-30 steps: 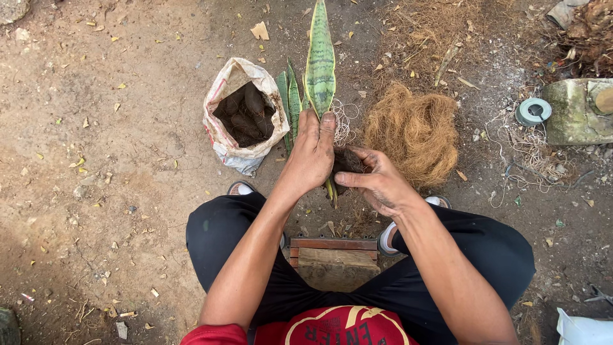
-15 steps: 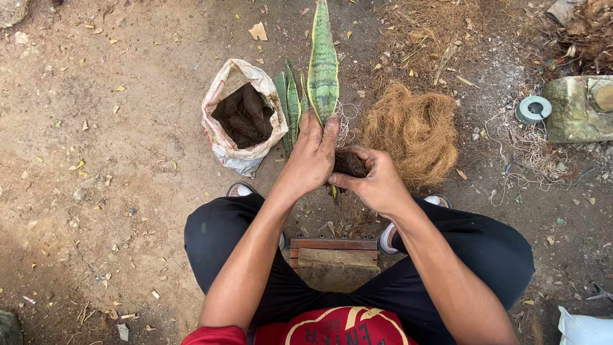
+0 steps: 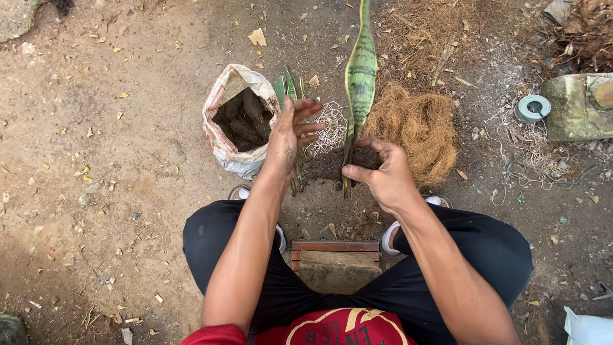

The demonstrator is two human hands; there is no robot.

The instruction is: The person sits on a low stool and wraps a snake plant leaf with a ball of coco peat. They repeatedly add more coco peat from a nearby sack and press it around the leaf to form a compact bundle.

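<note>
My right hand (image 3: 382, 174) grips the soil-covered base of a tall green striped snake plant leaf (image 3: 360, 80), holding it upright over the dirt. My left hand (image 3: 290, 135) is lifted off the plant with fingers spread, soil on its skin, hovering next to the open white sack of dark soil (image 3: 239, 119). Smaller green leaves (image 3: 285, 88) stick up behind that hand. A mound of brown coconut fibre (image 3: 415, 131) lies just right of the plant.
A tangle of white string (image 3: 330, 128) lies between sack and plant. A wooden stool (image 3: 334, 263) sits between my legs. At the right are a grey tape roll (image 3: 532, 108), a concrete block (image 3: 578, 105) and loose wire. Bare dirt with dry leaves spreads left.
My left hand has let go of the plant and moved left toward the sack, fingers opening. The right hand keeps hold of the plant's base.
</note>
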